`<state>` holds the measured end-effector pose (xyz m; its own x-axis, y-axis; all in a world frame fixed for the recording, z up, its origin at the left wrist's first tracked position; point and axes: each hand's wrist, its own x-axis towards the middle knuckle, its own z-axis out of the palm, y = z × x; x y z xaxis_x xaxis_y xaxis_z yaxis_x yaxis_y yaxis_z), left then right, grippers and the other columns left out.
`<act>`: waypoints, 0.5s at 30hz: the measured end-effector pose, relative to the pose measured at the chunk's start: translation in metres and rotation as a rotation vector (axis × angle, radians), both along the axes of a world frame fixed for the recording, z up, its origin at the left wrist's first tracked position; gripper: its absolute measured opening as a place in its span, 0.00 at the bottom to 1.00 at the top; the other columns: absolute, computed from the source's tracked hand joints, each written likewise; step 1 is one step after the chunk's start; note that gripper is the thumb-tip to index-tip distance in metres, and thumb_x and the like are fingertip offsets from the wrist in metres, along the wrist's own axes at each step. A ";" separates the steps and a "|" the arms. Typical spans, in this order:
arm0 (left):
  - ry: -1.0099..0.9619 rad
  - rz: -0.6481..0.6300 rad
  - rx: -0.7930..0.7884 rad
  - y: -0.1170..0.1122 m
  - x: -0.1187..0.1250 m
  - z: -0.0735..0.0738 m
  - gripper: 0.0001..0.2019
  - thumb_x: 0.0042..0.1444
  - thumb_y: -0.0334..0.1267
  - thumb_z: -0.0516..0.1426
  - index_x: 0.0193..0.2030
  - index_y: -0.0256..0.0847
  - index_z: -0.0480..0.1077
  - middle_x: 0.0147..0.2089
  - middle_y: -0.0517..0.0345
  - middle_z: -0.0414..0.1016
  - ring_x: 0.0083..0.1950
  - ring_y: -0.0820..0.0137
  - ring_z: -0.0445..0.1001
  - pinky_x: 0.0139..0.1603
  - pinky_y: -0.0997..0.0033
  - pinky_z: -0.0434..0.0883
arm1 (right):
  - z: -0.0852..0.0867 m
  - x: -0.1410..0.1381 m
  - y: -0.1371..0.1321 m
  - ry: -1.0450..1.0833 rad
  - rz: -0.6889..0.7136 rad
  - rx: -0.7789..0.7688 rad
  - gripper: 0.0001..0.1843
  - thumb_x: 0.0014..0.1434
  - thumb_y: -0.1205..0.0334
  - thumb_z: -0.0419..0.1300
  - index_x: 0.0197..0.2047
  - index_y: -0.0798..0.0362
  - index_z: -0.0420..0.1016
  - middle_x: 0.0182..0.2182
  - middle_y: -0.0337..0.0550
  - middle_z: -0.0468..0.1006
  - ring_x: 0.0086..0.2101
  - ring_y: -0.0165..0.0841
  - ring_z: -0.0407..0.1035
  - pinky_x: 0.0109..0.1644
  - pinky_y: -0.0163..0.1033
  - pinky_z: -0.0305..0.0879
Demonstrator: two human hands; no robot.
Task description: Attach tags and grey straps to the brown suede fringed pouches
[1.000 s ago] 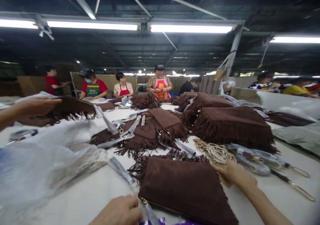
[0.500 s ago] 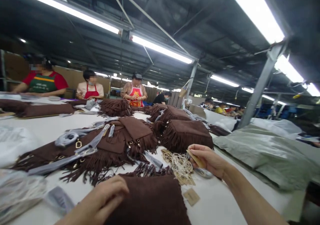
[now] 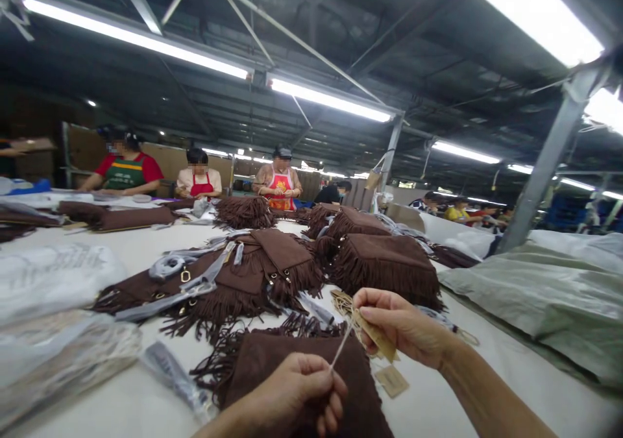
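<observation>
The right hand point(image 3: 403, 328) is pinching a tan tag point(image 3: 376, 335) between thumb and fingers, which are curling shut on it above the table point(image 3: 467, 386); the left hand point(image 3: 296, 389) is closing its fingertips on the pale string point(image 3: 341, 347) that is running taut up to the tag; both hands are hovering over a brown bag point(image 3: 355, 399) that is lying flat at the table's near edge, its fringe pointing away; a second tag point(image 3: 392, 381) is lying loose on the table just beside the bag, below the right hand; a heap of strung tags point(image 3: 342, 302) is sitting just behind the right hand; more fringed bags point(image 3: 384, 263) are piling up across the middle of the table; clear plastic bags point(image 3: 53, 282) are lying at the left; people in aprons point(image 3: 279, 183) are working along the far side.
</observation>
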<state>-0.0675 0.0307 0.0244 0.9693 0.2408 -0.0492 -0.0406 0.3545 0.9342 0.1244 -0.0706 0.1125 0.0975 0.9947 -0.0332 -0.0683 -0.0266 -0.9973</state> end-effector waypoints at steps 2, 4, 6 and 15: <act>0.064 0.078 0.168 0.007 -0.013 -0.002 0.21 0.48 0.54 0.59 0.32 0.34 0.69 0.23 0.58 0.70 0.19 0.77 0.65 0.18 0.79 0.54 | -0.006 0.008 -0.011 -0.161 0.001 -0.071 0.14 0.50 0.55 0.68 0.35 0.52 0.70 0.24 0.34 0.73 0.24 0.28 0.69 0.29 0.34 0.66; 0.144 0.154 0.400 0.016 -0.026 0.000 0.18 0.51 0.53 0.57 0.29 0.36 0.69 0.21 0.60 0.70 0.16 0.77 0.62 0.16 0.78 0.51 | -0.013 0.007 -0.017 -0.444 -0.029 -0.118 0.10 0.49 0.57 0.67 0.31 0.53 0.74 0.24 0.36 0.73 0.26 0.29 0.67 0.30 0.34 0.64; 0.211 0.205 0.677 0.022 -0.039 0.007 0.15 0.54 0.47 0.54 0.26 0.37 0.69 0.21 0.62 0.70 0.16 0.77 0.60 0.16 0.78 0.52 | -0.020 -0.007 -0.017 -0.715 -0.115 -0.057 0.08 0.50 0.57 0.64 0.29 0.54 0.77 0.27 0.40 0.75 0.30 0.32 0.68 0.33 0.35 0.64; 0.308 0.176 1.407 0.027 -0.078 0.060 0.12 0.52 0.27 0.55 0.20 0.38 0.71 0.19 0.64 0.69 0.22 0.76 0.63 0.24 0.77 0.55 | -0.056 -0.132 0.034 -0.126 0.125 -0.121 0.30 0.52 0.43 0.65 0.49 0.57 0.69 0.16 0.29 0.69 0.12 0.19 0.50 0.13 0.26 0.41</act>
<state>-0.1460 0.0578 0.0840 0.9175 0.3770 0.1266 0.2768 -0.8340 0.4773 -0.0074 -0.0363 0.0563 -0.0150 0.9888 -0.1488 0.0676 -0.1475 -0.9868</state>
